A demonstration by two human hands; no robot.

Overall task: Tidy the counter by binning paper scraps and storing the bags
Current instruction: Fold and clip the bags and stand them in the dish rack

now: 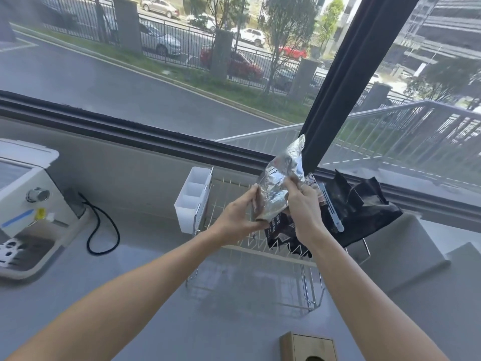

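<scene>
A crumpled silver foil bag [279, 178] is held up above the wire rack [234, 204] by both hands. My left hand [240, 213] grips its lower left edge and my right hand [303, 207] pinches its right side. Below it, a dark coffee bag [282, 230] with white print lies in the rack. A black crumpled bag [364, 207] lies further right, over the rack's end, with a pale blue clip [333, 207] beside it.
A white divided holder [194, 199] hangs on the rack's left end. A white machine [28, 201] with a black cable [101, 227] stands at the left. A wooden box [308, 346] sits at the near edge. A large window runs behind the grey counter [145, 282].
</scene>
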